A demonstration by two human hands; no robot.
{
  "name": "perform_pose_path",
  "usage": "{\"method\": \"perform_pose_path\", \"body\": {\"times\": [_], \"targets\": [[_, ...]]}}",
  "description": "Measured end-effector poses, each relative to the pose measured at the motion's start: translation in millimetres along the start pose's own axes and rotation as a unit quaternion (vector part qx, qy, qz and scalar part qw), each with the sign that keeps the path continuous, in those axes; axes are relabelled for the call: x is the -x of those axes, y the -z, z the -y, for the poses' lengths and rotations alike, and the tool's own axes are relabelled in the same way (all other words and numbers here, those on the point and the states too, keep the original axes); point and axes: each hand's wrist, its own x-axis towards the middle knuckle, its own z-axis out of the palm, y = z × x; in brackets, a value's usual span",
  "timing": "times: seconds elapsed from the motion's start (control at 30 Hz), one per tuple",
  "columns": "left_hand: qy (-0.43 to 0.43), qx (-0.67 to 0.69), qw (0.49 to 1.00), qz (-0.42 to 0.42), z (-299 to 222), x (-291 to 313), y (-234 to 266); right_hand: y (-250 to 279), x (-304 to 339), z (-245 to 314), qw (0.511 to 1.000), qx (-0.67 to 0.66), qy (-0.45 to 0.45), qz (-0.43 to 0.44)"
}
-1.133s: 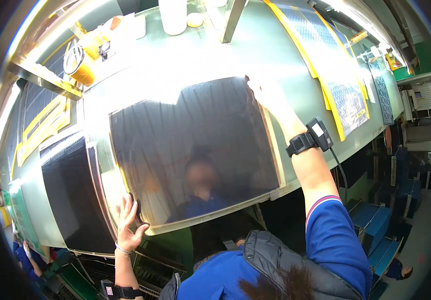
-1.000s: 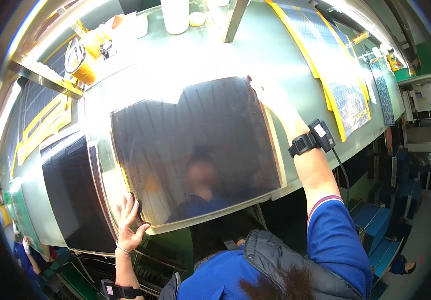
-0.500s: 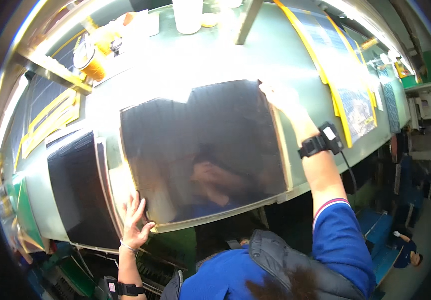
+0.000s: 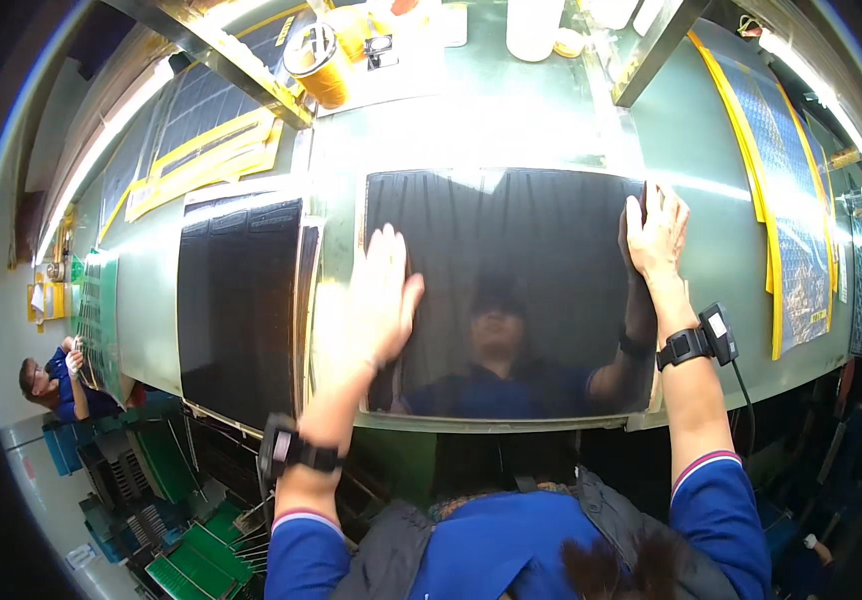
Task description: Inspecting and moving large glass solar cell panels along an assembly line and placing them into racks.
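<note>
In front of me on the pale table (image 4: 141,310) lies a glossy black rectangular sheet (image 4: 511,290), with paler edges showing under its sides. My left hand (image 4: 381,300) rests along the sheet's left edge, fingers stretched out and thumb over the black surface. At the opposite edge, close to the far right corner, my right hand (image 4: 659,232) lies with its fingers extended and its thumb on the sheet. Neither hand is closed around anything. Left of my left hand sits a second stack of black sheets (image 4: 241,300), whose layered edge shows.
Yellow-edged film frames lie at the right (image 4: 776,200) and far left (image 4: 206,160). An orange spool (image 4: 318,70) and a white container (image 4: 534,30) stand at the back. Metal posts (image 4: 659,50) rise there. A co-worker (image 4: 56,385) holds a green panel (image 4: 96,310) at the left.
My left hand has moved from the sheet's near left corner up along its left edge. My right hand has come slightly nearer from the far right corner. The view has turned left.
</note>
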Motion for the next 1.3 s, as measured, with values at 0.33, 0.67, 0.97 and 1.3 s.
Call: {"method": "perform_pose_path", "body": {"times": [0.33,0.67,0.97,1.3], "targets": [[-0.034,-0.014,0.978,-0.207,58.0,-94.2,-51.3,103.7,57.8,-25.0,0.929,-0.094,0.018,0.357],[0.027,-0.024,0.982,-0.185,68.3,-94.2,-64.1,171.1,152.0,-51.8,0.910,-0.169,-0.007,0.378],[0.010,-0.087,0.980,-0.178,56.4,-98.7,-53.5,119.4,68.8,25.4,0.828,-0.232,0.360,0.361],[0.010,-0.047,0.998,-0.048,3.9,86.6,-8.1,100.2,71.5,-48.4,0.979,-0.091,0.146,0.112]]}}
